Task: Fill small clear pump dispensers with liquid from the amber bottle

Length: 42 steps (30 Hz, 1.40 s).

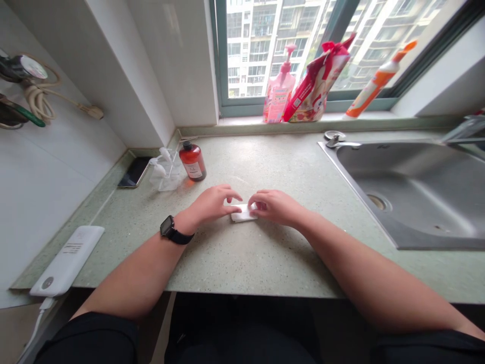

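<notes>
A small folded white tissue (pixel 243 214) lies flat on the speckled green countertop (pixel 250 263) between my two hands. My left hand (pixel 214 203) is at its left end, the thumb touching the tissue and the fingers apart above it. At the other end, my right hand (pixel 276 206) has its fingers curled down onto the tissue, the fingertips partly hidden. Behind my left hand stands an amber bottle (pixel 193 162) with a black cap and a pale label. Beside that bottle is a clear container (pixel 165 174) with white pump-like tops.
A phone (pixel 135 172) lies in the left corner, and a white power bank (pixel 68 260) with a cable is at the left front edge. The steel sink (pixel 413 187) is on the right. A pink pump bottle (pixel 279 93), red bag (pixel 318 88) and orange-white bottle (pixel 375 88) line the windowsill.
</notes>
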Tool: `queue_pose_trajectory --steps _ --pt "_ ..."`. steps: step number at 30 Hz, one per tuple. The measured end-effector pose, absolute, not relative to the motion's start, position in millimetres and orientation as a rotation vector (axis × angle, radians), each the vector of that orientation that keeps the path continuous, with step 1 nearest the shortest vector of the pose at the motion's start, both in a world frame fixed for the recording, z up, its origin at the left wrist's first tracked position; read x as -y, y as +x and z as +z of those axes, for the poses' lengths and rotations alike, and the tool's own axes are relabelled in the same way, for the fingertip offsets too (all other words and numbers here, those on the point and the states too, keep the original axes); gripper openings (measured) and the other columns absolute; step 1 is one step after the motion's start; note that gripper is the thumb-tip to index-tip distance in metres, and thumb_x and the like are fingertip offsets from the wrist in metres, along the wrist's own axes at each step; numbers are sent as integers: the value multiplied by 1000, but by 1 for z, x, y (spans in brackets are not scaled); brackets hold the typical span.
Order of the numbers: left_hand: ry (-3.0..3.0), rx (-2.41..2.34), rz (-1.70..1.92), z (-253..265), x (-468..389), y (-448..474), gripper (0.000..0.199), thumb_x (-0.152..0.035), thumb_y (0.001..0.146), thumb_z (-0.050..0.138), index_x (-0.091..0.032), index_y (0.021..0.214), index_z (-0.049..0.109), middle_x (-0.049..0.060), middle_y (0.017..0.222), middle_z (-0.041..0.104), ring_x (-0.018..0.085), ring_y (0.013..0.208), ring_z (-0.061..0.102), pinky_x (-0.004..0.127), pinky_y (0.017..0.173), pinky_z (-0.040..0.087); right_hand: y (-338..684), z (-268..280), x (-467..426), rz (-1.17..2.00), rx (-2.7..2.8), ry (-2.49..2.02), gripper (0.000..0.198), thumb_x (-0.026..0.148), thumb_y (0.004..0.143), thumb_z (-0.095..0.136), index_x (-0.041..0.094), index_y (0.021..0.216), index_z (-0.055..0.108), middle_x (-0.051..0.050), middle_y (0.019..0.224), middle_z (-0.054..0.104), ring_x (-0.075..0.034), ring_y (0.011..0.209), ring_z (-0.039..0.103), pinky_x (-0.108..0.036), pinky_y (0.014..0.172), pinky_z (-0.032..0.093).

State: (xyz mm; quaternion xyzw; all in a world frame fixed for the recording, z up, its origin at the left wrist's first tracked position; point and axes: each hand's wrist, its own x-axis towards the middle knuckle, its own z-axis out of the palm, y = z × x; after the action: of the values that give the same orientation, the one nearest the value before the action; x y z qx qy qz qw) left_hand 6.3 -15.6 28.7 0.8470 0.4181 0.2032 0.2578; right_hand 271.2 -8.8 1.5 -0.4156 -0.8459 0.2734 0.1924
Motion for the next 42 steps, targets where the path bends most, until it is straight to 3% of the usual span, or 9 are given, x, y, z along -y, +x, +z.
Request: queue_pose_trajectory --steps 6,16,18,21,23,25,31,38,42 --pt "2358 -1111 448 19 19 9 23 -30 79 94 -27 101 87 2 91 67 19 77 63 32 74 44 271 -1 9 722 2456 -1235 19 23 81 86 30 98 81 -2 92 73 -18 78 61 -33 72 40" --pt "2525 -1017 273 30 23 5 32 -44 81 97 -25 102 82 0 98 72 17 84 67 29 73 45 268 19 20 674 2765 -1210 20 36 89 82 24 103 75 -5 103 75 -22 91 67 -34 78 45" --pt "2555 -1001 453 33 21 1 33 -49 87 92 -24 104 80 0 95 72 17 83 67 29 74 48 269 19 20 660 2774 -1200 24 41 92 80 24 108 74 -6 101 75 -23 91 68 -35 79 45" --pt "2518 -1178 1042 36 9 -13 29 -49 99 80 -23 110 75 2 94 71 19 87 68 34 85 55 272 18 18 633 2721 -1201 29 48 102 67 24 116 72 -6 96 75 -22 88 68 -36 80 46" --pt "2365 -1367 1568 33 -4 -27 37 -46 99 81 -24 126 69 6 109 71 23 104 69 42 99 58 273 16 16 611 2682 -1207 30 49 106 60 23 117 70 -6 95 75 -22 87 69 -36 80 46" --pt "2118 -1490 1905 25 -20 -41 62 -44 93 87 -26 144 58 11 136 65 28 127 65 49 114 55 274 14 14 599 2665 -1210 30 49 107 57 23 114 70 -6 95 75 -23 87 69 -36 79 46" --pt "1694 -1553 1826 -15 -60 -64 87 -39 86 93 -26 157 44 19 157 53 34 149 57 55 126 50 273 8 11 620 2598 -1222 32 47 109 53 24 121 71 -6 95 77 -22 84 70 -37 81 49" --pt "1572 -1632 1649 -23 -65 -63 76 -35 82 94 -23 146 54 15 141 71 35 132 70 60 121 53 274 2 8 591 2500 -1217 28 44 109 52 25 119 71 -7 98 78 -20 81 69 -36 81 50" --pt "1508 -1642 1676 -23 -66 -58 67 -34 80 95 -22 135 59 13 129 76 33 120 75 58 112 58 272 -3 4 580 2402 -1242 23 42 108 53 25 100 65 -5 88 76 -19 76 67 -34 73 48"
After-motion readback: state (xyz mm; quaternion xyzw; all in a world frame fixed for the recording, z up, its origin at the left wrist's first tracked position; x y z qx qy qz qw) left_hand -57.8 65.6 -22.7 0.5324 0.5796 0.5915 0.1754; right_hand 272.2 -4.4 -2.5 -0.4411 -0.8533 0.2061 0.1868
